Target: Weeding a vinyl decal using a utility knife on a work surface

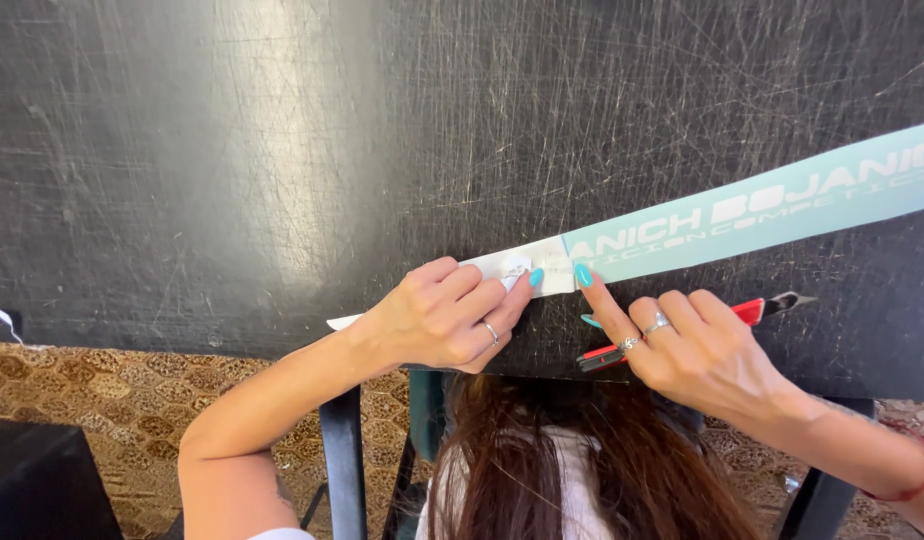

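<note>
Head view: left hand [437, 320] fingers pinch white backing [512, 268]; right hand [697, 350] presses glossy teal strip [762, 205], scratched black tabletop [232, 150].

Bright light falls from above on the black table [232, 150] and makes a big pale shine on its left half, so the many thin scratches show up well. The right side of the table is darker (the far corners look dim too). The picture is sharp in the middle, and the brown hair [572, 470] at the bottom is a little soft.
</note>
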